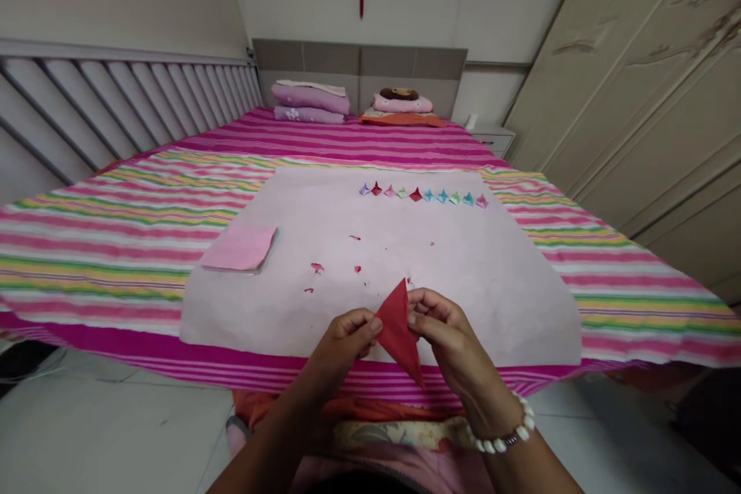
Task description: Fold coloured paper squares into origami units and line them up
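A red sheet of paper (398, 324), folded into a triangle, is held up between my two hands above the front edge of the bed. My left hand (348, 333) pinches its left corner between thumb and fingers. On the opposite side, my right hand (444, 328) grips the edge near the upper point, thumb in front. Below them lies a large pale paper sheet (260, 316). Across its far part runs a row of small folded paper pieces (429, 195) in purple, red, pink, green and blue.
A stack of pink square paper (240, 248) lies on the pale sheet's left side. Red scraps (317, 268) are scattered mid-sheet. Folded purple bedding (309, 98) and another pile (402, 104) sit by the headboard (329, 58). A rail (133, 93) borders the left; a wardrobe (637, 93) stands right.
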The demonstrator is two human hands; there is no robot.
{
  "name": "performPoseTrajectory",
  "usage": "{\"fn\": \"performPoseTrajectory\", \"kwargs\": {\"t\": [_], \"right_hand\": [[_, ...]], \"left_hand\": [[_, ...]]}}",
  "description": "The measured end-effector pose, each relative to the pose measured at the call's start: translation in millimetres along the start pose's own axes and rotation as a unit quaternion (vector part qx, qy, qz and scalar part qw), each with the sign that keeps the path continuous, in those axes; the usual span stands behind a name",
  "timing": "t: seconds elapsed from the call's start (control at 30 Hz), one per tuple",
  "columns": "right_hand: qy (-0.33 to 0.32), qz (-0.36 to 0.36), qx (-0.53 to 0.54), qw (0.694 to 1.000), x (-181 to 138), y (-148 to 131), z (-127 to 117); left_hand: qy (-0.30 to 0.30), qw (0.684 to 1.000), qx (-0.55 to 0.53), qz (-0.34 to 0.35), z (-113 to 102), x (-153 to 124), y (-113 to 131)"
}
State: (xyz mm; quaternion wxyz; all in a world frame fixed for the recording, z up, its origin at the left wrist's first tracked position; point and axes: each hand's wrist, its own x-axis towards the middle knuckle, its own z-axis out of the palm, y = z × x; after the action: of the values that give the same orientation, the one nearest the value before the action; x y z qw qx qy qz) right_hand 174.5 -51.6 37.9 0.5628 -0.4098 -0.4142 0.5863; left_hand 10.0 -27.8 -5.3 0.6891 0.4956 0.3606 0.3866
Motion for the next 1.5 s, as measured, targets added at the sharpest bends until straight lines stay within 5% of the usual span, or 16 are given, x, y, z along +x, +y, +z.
{"fn": "performPoseTrajectory", "kwargs": {"t": [0.4,0.67,0.8,0.97,1.17,1.33,1.5], "right_hand": [[-0.023,0.021,-0.043,0.999,0.9,15.3,0.3],[0.031,-0.071,-0.123,0.989,5.8,32.7,2.5],[0.061,-0.11,-0.222,0.967,5.0,35.7,4.9],[0.072,-0.162,-0.332,0.926,3.9,36.9,5.7],[0.072,-0.179,-0.357,0.914,3.5,32.3,9.8],[0.053,-0.224,-0.422,0.877,0.7,32.9,11.7],[0.102,-0.24,-0.474,0.841,1.4,38.8,7.4]], "left_hand": [[0.047,0.996,0.073,0.019,3.0,1.8,3.3],[0.135,0.976,0.157,0.061,17.1,-8.0,12.5],[0.097,0.979,0.164,0.068,21.2,-8.6,9.1],[0.154,0.948,0.259,0.104,20.7,-5.3,5.1],[0.159,0.918,0.323,0.166,18.1,-2.8,7.4],[0.173,0.91,0.344,0.153,15.9,1.6,2.0],[0.16,0.878,0.418,0.173,16.1,2.2,3.5]]}}
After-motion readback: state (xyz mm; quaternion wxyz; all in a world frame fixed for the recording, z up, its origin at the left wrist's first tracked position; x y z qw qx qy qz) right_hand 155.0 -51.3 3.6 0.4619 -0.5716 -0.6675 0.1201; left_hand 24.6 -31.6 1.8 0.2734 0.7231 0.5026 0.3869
